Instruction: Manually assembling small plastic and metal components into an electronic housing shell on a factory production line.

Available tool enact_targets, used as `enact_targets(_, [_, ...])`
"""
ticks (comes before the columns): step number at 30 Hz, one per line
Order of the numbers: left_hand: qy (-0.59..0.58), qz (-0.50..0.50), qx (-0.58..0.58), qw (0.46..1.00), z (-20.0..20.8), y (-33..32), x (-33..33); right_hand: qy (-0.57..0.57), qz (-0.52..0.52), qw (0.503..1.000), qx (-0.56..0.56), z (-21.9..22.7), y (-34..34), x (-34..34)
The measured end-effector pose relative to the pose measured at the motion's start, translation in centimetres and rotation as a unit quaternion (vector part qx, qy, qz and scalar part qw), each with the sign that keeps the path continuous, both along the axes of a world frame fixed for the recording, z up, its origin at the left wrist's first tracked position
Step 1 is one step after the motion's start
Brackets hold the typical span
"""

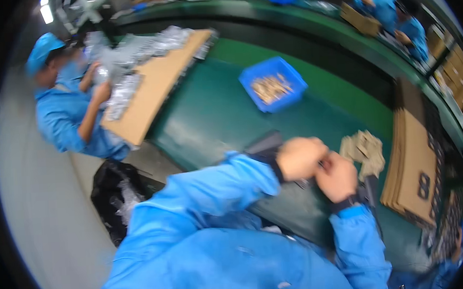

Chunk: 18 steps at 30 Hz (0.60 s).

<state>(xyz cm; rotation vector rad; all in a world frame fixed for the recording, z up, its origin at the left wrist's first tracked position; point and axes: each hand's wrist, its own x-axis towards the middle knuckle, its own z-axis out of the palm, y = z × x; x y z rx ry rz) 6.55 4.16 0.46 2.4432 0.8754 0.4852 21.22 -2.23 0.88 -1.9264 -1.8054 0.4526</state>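
Both hands, left [300,158] and right [337,176], are curled together over the green table [213,114], pinching a small dark part [323,165], mostly hidden; it looks light and rigid, best gripped by its edges. Pale cardboard pieces [364,149] lie just beside.

Left hand [300,158] and right hand [338,177] meet, fingers curled, over the green table [213,114] beside a pile of tan pieces [364,149].

This is a factory packing line. A long green bench [224,113] runs through the room, with workers in matching blue coats and caps [42,47] seated along both its edges. On it sit a blue parts bin [273,83], stacks of flat cardboard [410,168] and heaps of clear plastic bags [146,46].
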Motion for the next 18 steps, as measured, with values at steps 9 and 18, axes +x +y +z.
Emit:
enact_targets(9, [-0.288,-0.020,-0.016,0.957,1.3,2.5,1.9,0.429,-0.018,0.902,-0.034,-0.3,0.9,3.7])
enact_targets(18, [-0.306,0.023,-0.240,0.921,1.1,2.2,1.5,0.554,-0.053,0.830,0.035,-0.5,0.6,4.1])
